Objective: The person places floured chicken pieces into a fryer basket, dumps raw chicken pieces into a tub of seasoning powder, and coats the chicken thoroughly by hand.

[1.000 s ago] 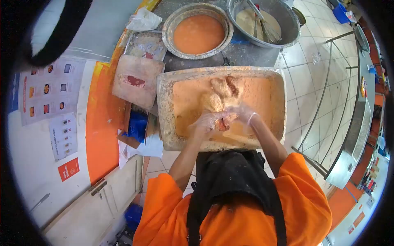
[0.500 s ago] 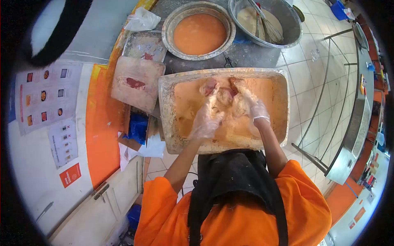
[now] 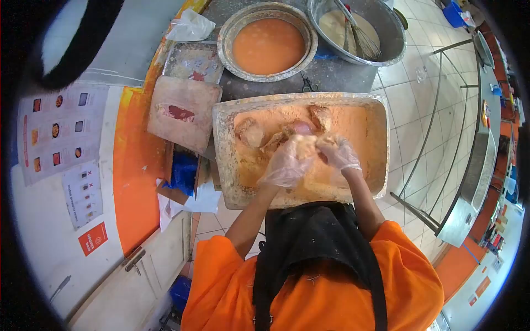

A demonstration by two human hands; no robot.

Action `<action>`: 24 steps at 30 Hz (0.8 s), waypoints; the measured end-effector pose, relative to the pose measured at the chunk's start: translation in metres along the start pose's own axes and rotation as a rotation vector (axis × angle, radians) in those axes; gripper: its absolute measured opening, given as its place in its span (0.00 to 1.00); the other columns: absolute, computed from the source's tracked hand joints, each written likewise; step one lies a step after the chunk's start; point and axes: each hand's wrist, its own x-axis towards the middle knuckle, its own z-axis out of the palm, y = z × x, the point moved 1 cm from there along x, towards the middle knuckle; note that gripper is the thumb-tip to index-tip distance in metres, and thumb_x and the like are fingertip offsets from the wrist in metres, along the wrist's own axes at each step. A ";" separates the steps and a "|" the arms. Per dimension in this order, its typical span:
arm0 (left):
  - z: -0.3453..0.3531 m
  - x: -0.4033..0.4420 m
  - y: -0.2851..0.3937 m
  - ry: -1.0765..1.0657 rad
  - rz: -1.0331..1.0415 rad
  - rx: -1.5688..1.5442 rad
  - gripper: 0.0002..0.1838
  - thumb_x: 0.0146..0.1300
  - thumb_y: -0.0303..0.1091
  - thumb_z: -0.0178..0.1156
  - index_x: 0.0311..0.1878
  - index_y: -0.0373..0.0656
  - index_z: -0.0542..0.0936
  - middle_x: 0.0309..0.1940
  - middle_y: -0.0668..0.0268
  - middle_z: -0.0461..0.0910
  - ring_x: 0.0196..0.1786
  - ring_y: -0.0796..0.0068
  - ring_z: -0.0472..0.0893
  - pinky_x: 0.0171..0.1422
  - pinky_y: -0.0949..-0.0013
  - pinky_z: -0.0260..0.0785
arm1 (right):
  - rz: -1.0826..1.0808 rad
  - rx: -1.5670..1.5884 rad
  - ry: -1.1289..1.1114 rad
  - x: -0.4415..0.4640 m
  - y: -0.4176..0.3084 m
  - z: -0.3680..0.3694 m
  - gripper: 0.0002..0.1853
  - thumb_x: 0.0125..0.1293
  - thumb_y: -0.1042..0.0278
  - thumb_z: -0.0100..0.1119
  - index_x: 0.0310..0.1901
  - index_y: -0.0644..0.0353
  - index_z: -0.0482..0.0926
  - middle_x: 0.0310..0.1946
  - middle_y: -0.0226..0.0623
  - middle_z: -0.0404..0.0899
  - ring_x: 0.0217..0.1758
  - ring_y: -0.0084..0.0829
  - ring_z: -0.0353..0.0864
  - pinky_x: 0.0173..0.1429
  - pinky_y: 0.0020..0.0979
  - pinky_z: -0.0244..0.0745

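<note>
A large tray (image 3: pixel 218 160) holds orange-tinted flour and several coated meat pieces. One piece (image 3: pixel 250 133) lies at the tray's left, another (image 3: pixel 320 117) near its back, and a pinkish one (image 3: pixel 301 127) between them. Both hands wear clear plastic gloves. My left hand (image 3: pixel 288 161) is closed around a pale, floured piece of meat (image 3: pixel 305 147). My right hand (image 3: pixel 338 154) meets it on the right, its fingers bent together over a floured piece whose outline I cannot separate from the left one.
Behind the tray stand a bowl of orange liquid (image 3: pixel 309 46) and a basin (image 3: pixel 395 52) of pale batter with a whisk (image 3: pixel 364 41). Scissors (image 3: pixel 309 84) lie between. Stained boards (image 3: pixel 185 132), a plastic bag (image 3: pixel 190 26) and a metal-framed table (image 3: pixel 469 190) flank the tray.
Since the last frame, a piece has come to rest at the tray's left. My hands, apart half a second ago, have come together near the middle with meat between them.
</note>
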 end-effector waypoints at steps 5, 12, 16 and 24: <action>-0.054 -0.014 0.018 0.192 0.137 0.413 0.35 0.58 0.44 0.68 0.65 0.42 0.67 0.62 0.44 0.70 0.61 0.53 0.75 0.64 0.58 0.68 | -0.131 0.142 0.117 -0.009 0.011 -0.036 0.23 0.66 0.50 0.58 0.52 0.61 0.81 0.52 0.48 0.81 0.57 0.37 0.79 0.61 0.34 0.70; -0.077 0.031 -0.071 0.420 -0.586 0.344 0.51 0.66 0.67 0.46 0.77 0.39 0.42 0.76 0.43 0.47 0.74 0.44 0.57 0.75 0.55 0.53 | -0.443 -0.262 0.342 0.119 0.108 -0.058 0.27 0.74 0.58 0.46 0.70 0.60 0.63 0.59 0.47 0.77 0.62 0.45 0.77 0.64 0.38 0.69; -0.073 0.041 -0.093 0.265 -0.486 0.245 0.54 0.65 0.72 0.41 0.78 0.40 0.36 0.78 0.46 0.42 0.77 0.45 0.53 0.77 0.55 0.50 | -0.373 -0.589 0.077 0.115 0.042 -0.048 0.26 0.69 0.72 0.49 0.69 0.55 0.66 0.66 0.45 0.71 0.67 0.39 0.72 0.68 0.35 0.67; -0.038 0.051 -0.024 0.228 -0.578 -0.608 0.47 0.67 0.58 0.55 0.78 0.46 0.44 0.74 0.53 0.57 0.74 0.60 0.60 0.71 0.63 0.61 | -0.778 -0.320 -0.106 0.140 0.023 0.008 0.21 0.65 0.60 0.55 0.59 0.56 0.77 0.61 0.48 0.75 0.59 0.40 0.77 0.64 0.35 0.70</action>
